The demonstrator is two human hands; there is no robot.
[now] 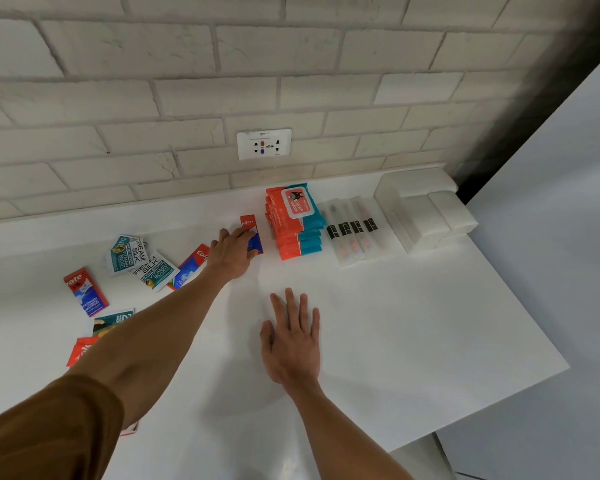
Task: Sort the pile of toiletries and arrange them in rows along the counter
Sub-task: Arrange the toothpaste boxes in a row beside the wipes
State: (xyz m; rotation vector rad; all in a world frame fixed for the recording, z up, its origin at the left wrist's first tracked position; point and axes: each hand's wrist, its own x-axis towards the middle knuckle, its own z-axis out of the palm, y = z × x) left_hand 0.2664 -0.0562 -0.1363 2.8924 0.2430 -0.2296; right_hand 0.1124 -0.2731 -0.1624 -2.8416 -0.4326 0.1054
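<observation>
Left hand (232,252) grips a toothpaste box (251,226) near the back edge of the counter (395,323), just beside stacked wipes (297,220). Right hand (291,341) lies flat mid-counter, fingers spread. Sachets (142,261) lie scattered leftward.

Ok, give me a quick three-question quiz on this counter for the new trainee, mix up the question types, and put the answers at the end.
1. True or false: the right hand lies flat on the counter and holds nothing.
2. What does the left hand hold? A) a sachet B) a toothpaste box C) a comb
3. Fill in: the stack of wipes packs lies between that toothpaste box and a row of wrapped ____.

Key: 1 true; 2 B; 3 toothbrushes.
</observation>
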